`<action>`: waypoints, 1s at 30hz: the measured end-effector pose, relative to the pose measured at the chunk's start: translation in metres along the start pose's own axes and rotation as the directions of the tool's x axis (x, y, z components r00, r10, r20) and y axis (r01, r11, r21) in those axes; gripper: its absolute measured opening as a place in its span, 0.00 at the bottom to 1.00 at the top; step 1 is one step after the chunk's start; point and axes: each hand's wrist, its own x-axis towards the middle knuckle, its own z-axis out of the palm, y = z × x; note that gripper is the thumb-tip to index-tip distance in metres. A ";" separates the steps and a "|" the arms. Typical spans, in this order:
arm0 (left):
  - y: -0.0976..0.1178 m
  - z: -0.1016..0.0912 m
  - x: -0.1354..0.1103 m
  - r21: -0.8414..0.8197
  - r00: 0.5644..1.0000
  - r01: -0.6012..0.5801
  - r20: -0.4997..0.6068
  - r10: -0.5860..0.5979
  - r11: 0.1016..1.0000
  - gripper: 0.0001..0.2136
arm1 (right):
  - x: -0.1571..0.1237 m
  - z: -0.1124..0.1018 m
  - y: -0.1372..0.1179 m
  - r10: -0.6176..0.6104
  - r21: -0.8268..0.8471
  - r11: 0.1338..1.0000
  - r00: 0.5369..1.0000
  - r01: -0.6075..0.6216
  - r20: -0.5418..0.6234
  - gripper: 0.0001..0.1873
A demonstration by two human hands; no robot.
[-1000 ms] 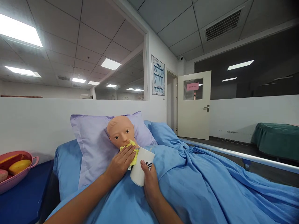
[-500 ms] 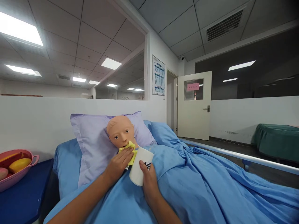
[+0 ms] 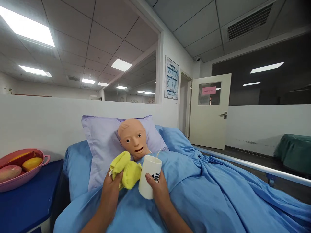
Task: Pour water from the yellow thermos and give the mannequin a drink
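Cloth (image 3: 131, 174) is bunched in your left hand (image 3: 110, 186), which is clamped on it near the dummy (image 3: 132, 134), over the quilt (image 3: 194, 187). Your right hand (image 3: 159, 189) is closed around the cup (image 3: 145, 183), tilted just beside the cloth, a straw (image 3: 158, 153) poking from its top.

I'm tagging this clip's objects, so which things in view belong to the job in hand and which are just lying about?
Seemingly in the job:
Cloth, in the left hand
Cup, in the right hand
Straw, in the cup
Manikin, head on the pillow

Apparently just about:
Basket of fruit
Cabinet beneath it
Door
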 end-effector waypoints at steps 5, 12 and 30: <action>-0.042 -0.017 0.004 0.090 0.999 0.034 -0.002 -0.034 0.995 0.24 | -0.003 -0.001 -0.001 0.004 -0.031 1.000 0.989 0.000 0.149 0.32; -0.050 -0.015 -0.008 0.219 0.998 -0.037 -0.036 0.046 0.975 0.23 | -0.007 0.000 -0.009 0.030 -0.089 0.996 0.982 -0.013 0.185 0.32; -0.043 -0.011 -0.014 0.161 0.996 -0.006 -0.086 0.020 0.987 0.23 | -0.008 0.001 -0.016 0.190 -0.109 0.980 0.934 -0.164 0.303 0.33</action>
